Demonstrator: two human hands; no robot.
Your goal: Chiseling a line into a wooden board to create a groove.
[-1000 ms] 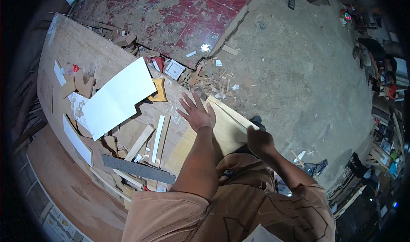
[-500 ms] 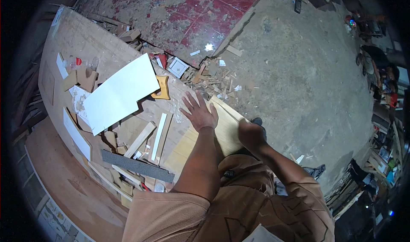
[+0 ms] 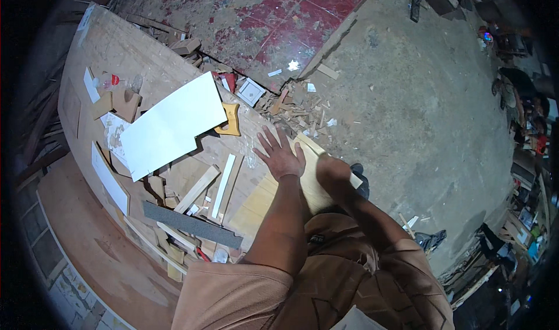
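Observation:
A pale wooden board [image 3: 313, 195] lies across the near edge of the workbench, in front of my body. My left hand [image 3: 282, 157] rests flat at the board's far left end, fingers spread and nothing in its grip. Over the board's right part, my right hand [image 3: 332, 171] is closed in a fist. Whatever it holds, if anything, is hidden beneath the fingers. To the left of my left hand lie a handsaw with a yellow handle [image 3: 230, 120] and a large white panel [image 3: 172, 131] that covers its blade.
Wood strips [image 3: 198, 188], a long grey strip [image 3: 192, 225] and a clear bottle [image 3: 109, 80] lie on the workbench [image 3: 154, 56]. Offcuts [image 3: 303, 115] litter the concrete floor [image 3: 419, 114] beyond the bench. Stacked clutter [image 3: 533, 138] lines the far right.
My right hand has slid left and away along the board, so the board's right end now shows beside it. My left hand keeps its place. The whole view has shifted slightly.

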